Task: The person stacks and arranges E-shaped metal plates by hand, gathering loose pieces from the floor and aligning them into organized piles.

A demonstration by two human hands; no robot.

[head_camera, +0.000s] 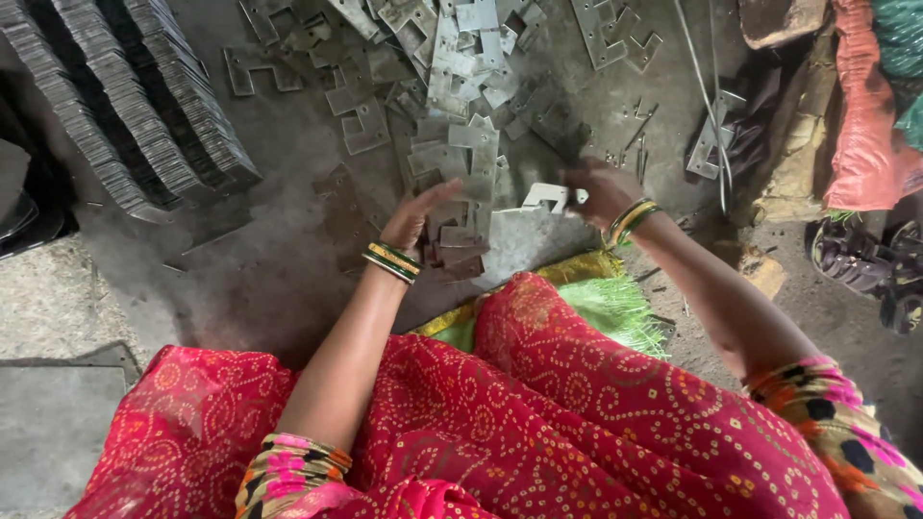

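Dusty grey concrete floor (279, 279) fills most of the frame, and we sit on it in a red patterned garment (538, 413) with a yellow-green cloth (606, 298) under our knee. Across the top centre lies a loose heap of flat stamped metal plates (452, 86), each with square notches. Neat rows of stacked plates (125, 106) stand on edge at the upper left. Our right hand (598, 189), right of centre, is clenched in a grip on a small pale notched plate (548, 197), held just above the near edge of the heap. Our left hand (415, 216), at centre, is released, fingers straight and together, edge-on just beside the plates nearest us. Dark sandals (865, 264) rest at the right edge, below an orange sack (865, 125).
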